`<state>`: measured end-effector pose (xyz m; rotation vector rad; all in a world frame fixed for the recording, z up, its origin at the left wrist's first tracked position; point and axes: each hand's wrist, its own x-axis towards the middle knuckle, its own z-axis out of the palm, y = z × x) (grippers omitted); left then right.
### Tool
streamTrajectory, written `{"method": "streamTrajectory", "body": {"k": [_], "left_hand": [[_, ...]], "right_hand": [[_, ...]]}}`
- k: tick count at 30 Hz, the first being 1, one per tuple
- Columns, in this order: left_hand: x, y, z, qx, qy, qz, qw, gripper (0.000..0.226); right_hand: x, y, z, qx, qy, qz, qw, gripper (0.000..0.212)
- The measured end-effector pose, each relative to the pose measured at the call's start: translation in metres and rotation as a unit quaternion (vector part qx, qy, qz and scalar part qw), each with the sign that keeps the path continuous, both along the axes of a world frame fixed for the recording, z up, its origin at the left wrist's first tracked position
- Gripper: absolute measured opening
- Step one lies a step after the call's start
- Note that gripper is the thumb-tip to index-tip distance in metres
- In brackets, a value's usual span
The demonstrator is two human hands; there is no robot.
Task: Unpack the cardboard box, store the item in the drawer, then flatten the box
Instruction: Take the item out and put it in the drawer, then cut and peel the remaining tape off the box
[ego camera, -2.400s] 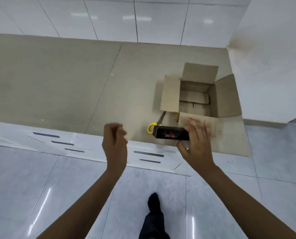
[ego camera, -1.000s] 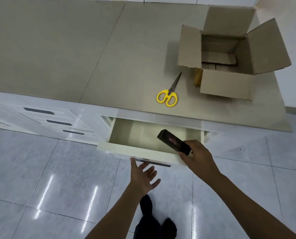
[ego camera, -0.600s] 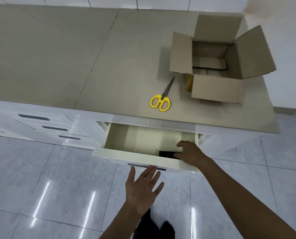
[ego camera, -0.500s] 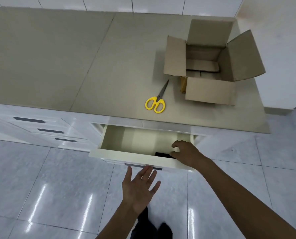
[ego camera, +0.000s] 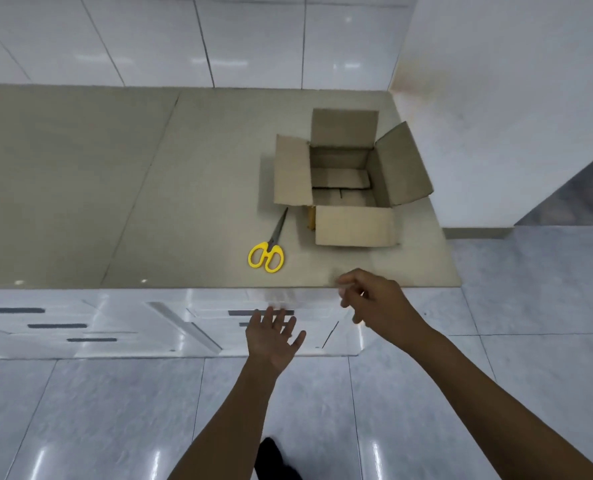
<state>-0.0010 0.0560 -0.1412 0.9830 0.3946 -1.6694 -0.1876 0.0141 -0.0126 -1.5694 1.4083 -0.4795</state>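
Note:
The cardboard box (ego camera: 354,225) stands at the right end of the beige counter with all its flaps spread and nothing visible inside. Under the counter's front edge, the white drawer (ego camera: 215,312) with a dark slot handle is pushed in flush. My left hand (ego camera: 274,336) is flat against that drawer front, fingers spread. My right hand (ego camera: 374,297) hovers at the counter edge, fingers loosely curled, holding nothing. The black item is hidden from view.
Yellow-handled scissors (ego camera: 269,249) lie on the counter (ego camera: 132,202) just left of the box. More drawers (ego camera: 56,325) sit to the left. A white wall block (ego camera: 496,116) borders the counter on the right; glossy grey floor tiles lie below.
My right hand set the black item in the open drawer and came out empty. The drawer slid shut under my left hand. The view tilted up toward the counter.

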Motion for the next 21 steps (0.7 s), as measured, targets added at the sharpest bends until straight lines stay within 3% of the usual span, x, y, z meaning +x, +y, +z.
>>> {"method": "streamTrajectory", "body": {"k": [3, 5, 7, 9, 13, 14, 15, 18, 19, 20, 21], "left_hand": [[0.009, -0.009, 0.010, 0.014, -0.033, -0.117, 0.992, 0.034], [0.023, -0.010, 0.018, 0.027, -0.095, -0.246, 0.964, 0.042], [0.039, -0.007, 0.030, 0.023, -0.209, -0.394, 0.895, 0.047], [0.055, -0.004, 0.050, -0.010, -0.312, -0.501, 0.807, 0.035], [0.068, -0.006, 0.106, -0.070, -0.351, -0.701, 0.617, 0.035], [0.068, -0.008, 0.118, -0.089, -0.360, -0.716, 0.592, 0.033], [0.067, -0.011, 0.130, -0.112, -0.381, -0.706, 0.587, 0.026], [0.065, -0.028, 0.150, -0.207, -0.515, -0.572, 0.605, 0.018], [0.065, -0.035, 0.153, -0.227, -0.578, -0.519, 0.588, 0.019], [0.064, -0.043, 0.154, -0.236, -0.654, -0.470, 0.544, 0.016], [0.063, -0.050, 0.153, -0.238, -0.733, -0.426, 0.474, 0.011]], "right_hand": [[-0.005, -0.011, 0.003, 0.045, 0.007, -0.002, 0.999, 0.031], [-0.005, -0.013, 0.005, 0.052, 0.006, 0.006, 0.999, 0.042], [-0.005, -0.012, 0.006, 0.024, 0.007, 0.008, 1.000, 0.052], [-0.003, -0.010, 0.008, -0.003, -0.003, 0.003, 1.000, 0.058], [0.006, -0.010, 0.023, -0.069, 0.012, 0.001, 0.998, 0.068], [0.007, -0.013, 0.028, -0.094, 0.019, -0.004, 0.995, 0.070], [0.008, -0.017, 0.034, -0.117, 0.025, -0.009, 0.993, 0.071], [0.008, -0.032, 0.048, -0.186, 0.056, -0.006, 0.981, 0.071], [0.007, -0.039, 0.051, -0.207, 0.074, -0.006, 0.976, 0.070], [0.005, -0.047, 0.054, -0.228, 0.100, -0.007, 0.968, 0.069], [0.003, -0.055, 0.055, -0.252, 0.139, -0.005, 0.958, 0.067]]}}
